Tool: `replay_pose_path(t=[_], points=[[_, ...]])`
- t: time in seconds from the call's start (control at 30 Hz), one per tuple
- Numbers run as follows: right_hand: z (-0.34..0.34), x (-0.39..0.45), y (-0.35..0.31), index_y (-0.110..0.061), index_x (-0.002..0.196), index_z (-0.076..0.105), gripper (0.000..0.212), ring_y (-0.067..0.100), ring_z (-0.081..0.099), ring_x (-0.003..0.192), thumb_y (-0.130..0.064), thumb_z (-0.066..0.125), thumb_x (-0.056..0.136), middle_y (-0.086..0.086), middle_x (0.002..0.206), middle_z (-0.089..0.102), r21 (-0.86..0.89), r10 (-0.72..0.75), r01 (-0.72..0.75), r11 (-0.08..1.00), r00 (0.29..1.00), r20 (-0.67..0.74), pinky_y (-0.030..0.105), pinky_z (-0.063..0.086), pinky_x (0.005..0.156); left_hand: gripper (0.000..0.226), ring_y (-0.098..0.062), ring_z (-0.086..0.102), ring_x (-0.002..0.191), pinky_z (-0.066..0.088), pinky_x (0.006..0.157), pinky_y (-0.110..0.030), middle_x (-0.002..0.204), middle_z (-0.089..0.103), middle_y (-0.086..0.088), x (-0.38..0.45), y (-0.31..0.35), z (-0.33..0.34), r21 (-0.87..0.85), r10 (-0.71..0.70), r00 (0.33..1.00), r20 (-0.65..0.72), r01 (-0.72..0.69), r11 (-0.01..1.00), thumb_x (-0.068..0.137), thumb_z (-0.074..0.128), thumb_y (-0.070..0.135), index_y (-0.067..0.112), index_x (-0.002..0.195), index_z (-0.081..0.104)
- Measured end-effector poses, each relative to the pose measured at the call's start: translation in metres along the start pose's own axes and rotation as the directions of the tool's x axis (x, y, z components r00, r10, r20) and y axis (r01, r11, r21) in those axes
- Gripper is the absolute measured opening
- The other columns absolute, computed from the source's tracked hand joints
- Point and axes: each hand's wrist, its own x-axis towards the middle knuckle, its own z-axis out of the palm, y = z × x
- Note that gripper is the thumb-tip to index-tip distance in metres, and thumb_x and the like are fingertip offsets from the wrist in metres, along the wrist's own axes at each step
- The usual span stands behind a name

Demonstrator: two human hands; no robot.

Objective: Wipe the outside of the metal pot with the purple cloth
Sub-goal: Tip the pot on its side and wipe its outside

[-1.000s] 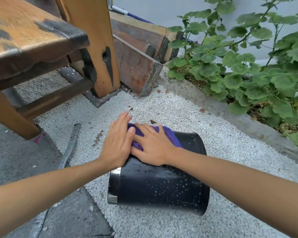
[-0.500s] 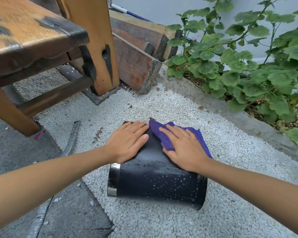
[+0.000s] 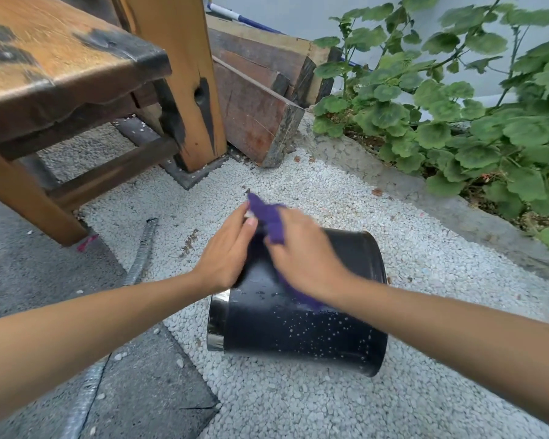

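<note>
A dark metal pot (image 3: 301,327) lies on its side on white gravel, its shiny rim to the left and wet specks on its wall. My right hand (image 3: 301,258) presses the purple cloth (image 3: 268,218) against the pot's top far side; the cloth shows above my fingers and below my wrist. My left hand (image 3: 227,251) rests flat on the pot's upper left, fingers together, touching the cloth's edge. Both hands are motion-blurred.
A wooden bench (image 3: 61,77) stands at the upper left with its thick leg (image 3: 184,83) behind the pot. Stacked timber beams (image 3: 260,99) lie beyond. A concrete kerb (image 3: 425,191) and leafy plants (image 3: 476,115) line the right. A grey hose (image 3: 140,248) runs along the paving.
My right hand has swept the cloth back left across the top of the pot toward my left hand. My left hand has shifted slightly up the pot.
</note>
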Motion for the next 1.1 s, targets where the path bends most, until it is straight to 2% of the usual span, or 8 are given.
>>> replay_pose_path(t=[0.13, 0.27, 0.4, 0.5, 0.6, 0.73, 0.87, 1.1], points=[[0.047, -0.012, -0.020, -0.009, 0.138, 0.045, 0.050, 0.029, 0.044, 0.128, -0.027, 0.056, 0.092, 0.012, 0.134, 0.054, -0.071, -0.024, 0.032, 0.997, 0.994, 0.110, 0.041, 0.034, 0.112, 0.043, -0.012, 0.054, 0.124, 0.035, 0.113, -0.049, 0.137, 0.056, 0.009, -0.002, -0.019, -0.003, -0.285, -0.115, 0.989, -0.094, 0.084, 0.955, 0.094, 0.036, 0.048, 0.038, 0.135, 0.044], [0.062, -0.031, 0.002, -0.030, 0.159, 0.017, 0.072, 0.034, 0.007, 0.155, -0.056, 0.040, 0.096, 0.014, 0.168, 0.014, -0.406, -0.124, 0.209, 0.890, 0.967, 0.224, 0.054, 0.001, 0.124, 0.067, 0.002, 0.039, 0.133, 0.026, 0.118, -0.035, 0.150, 0.043, 0.016, -0.005, -0.032, -0.018, -0.245, -0.149, 0.972, -0.180, 0.103, 0.964, 0.086, 0.033, 0.063, 0.035, 0.147, 0.036], [0.056, -0.050, 0.026, -0.038, 0.159, 0.009, 0.080, 0.036, 0.010, 0.155, -0.063, 0.035, 0.088, 0.011, 0.170, 0.011, -0.512, -0.166, 0.299, 0.805, 0.943, 0.289, 0.062, 0.007, 0.121, 0.058, -0.003, 0.021, 0.149, 0.015, 0.123, -0.034, 0.160, 0.030, 0.010, -0.008, -0.013, -0.023, 0.193, 0.259, 0.966, 0.021, -0.258, 0.947, 0.099, 0.025, 0.048, 0.026, 0.152, 0.035], [0.039, -0.059, 0.044, -0.034, 0.159, 0.020, 0.081, 0.037, 0.017, 0.154, -0.061, 0.036, 0.084, 0.011, 0.168, 0.018, -0.539, -0.150, 0.287, 0.791, 0.947, 0.284, 0.064, 0.014, 0.119, 0.062, -0.013, 0.014, 0.153, 0.008, 0.125, -0.044, 0.163, 0.027, 0.005, -0.013, 0.004, -0.012, 0.389, 0.315, 0.917, 0.244, -0.390, 0.834, 0.099, 0.017, 0.048, 0.024, 0.153, 0.037], [0.022, -0.072, 0.064, -0.037, 0.159, 0.018, 0.085, 0.035, 0.019, 0.154, -0.062, 0.043, 0.082, 0.008, 0.169, 0.018, -0.574, -0.105, 0.244, 0.782, 0.959, 0.264, 0.065, 0.018, 0.117, 0.065, -0.016, 0.010, 0.154, 0.003, 0.125, -0.045, 0.165, 0.022, 0.004, -0.018, 0.008, -0.004, 0.539, 0.316, 0.895, 0.314, -0.442, 0.717, 0.099, 0.010, 0.050, 0.025, 0.154, 0.033], [-0.001, -0.083, 0.087, -0.038, 0.159, 0.016, 0.088, 0.032, 0.024, 0.153, -0.065, 0.043, 0.080, 0.006, 0.168, 0.021, -0.618, 0.004, 0.114, 0.778, 0.983, 0.186, 0.063, 0.022, 0.116, 0.063, -0.020, 0.013, 0.154, 0.004, 0.125, -0.044, 0.165, 0.024, 0.000, -0.019, 0.006, -0.005, 0.574, 0.292, 0.925, 0.242, -0.379, 0.726, 0.099, 0.017, 0.051, 0.023, 0.152, 0.037], [-0.015, -0.088, 0.101, -0.034, 0.159, 0.021, 0.085, 0.031, 0.027, 0.152, -0.068, 0.037, 0.083, 0.006, 0.167, 0.026, -0.644, 0.057, 0.043, 0.763, 0.989, 0.133, 0.058, 0.022, 0.119, 0.063, -0.022, 0.019, 0.152, 0.013, 0.123, -0.045, 0.164, 0.025, -0.004, -0.027, 0.000, -0.005, 0.518, 0.187, 0.979, 0.078, -0.200, 0.832, 0.096, 0.027, 0.053, 0.017, 0.146, 0.042], [-0.022, -0.078, 0.112, -0.031, 0.161, 0.017, 0.088, 0.025, 0.018, 0.155, -0.069, 0.019, 0.081, 0.003, 0.168, 0.019, -0.602, 0.147, -0.076, 0.795, 0.987, 0.070, 0.047, 0.011, 0.126, 0.061, -0.015, -0.005, 0.155, 0.013, 0.123, -0.045, 0.168, 0.007, 0.000, -0.052, -0.006, -0.008, 0.267, 0.278, 0.934, 0.225, -0.333, 0.904, 0.092, 0.050, 0.050, 0.026, 0.147, 0.040]])
